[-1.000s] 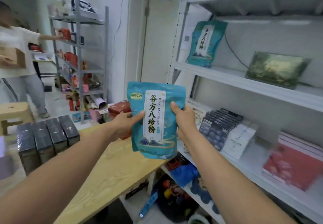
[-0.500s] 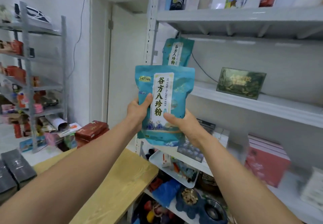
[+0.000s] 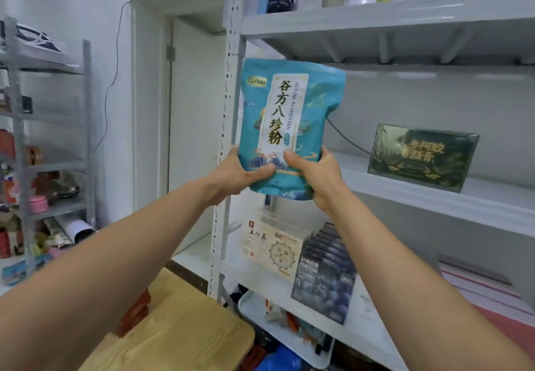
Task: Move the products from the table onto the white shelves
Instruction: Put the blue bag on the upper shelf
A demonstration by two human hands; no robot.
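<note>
One teal pouch (image 3: pixel 292 116), upright, its two bottom corners clasped by the curled left grip (image 3: pixel 240 172) and right grip (image 3: pixel 315 176), left of the one green box (image 3: pixel 419 156) on the white shelf (image 3: pixel 434 200).

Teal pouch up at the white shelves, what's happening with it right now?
A person holds the teal pouch upright with both hands, the left hand and right hand gripping its lower part. It is up at the left end of the white shelf, level with the dark green box that sits further right. The pouch is not yet released; the wooden table is below.
</note>
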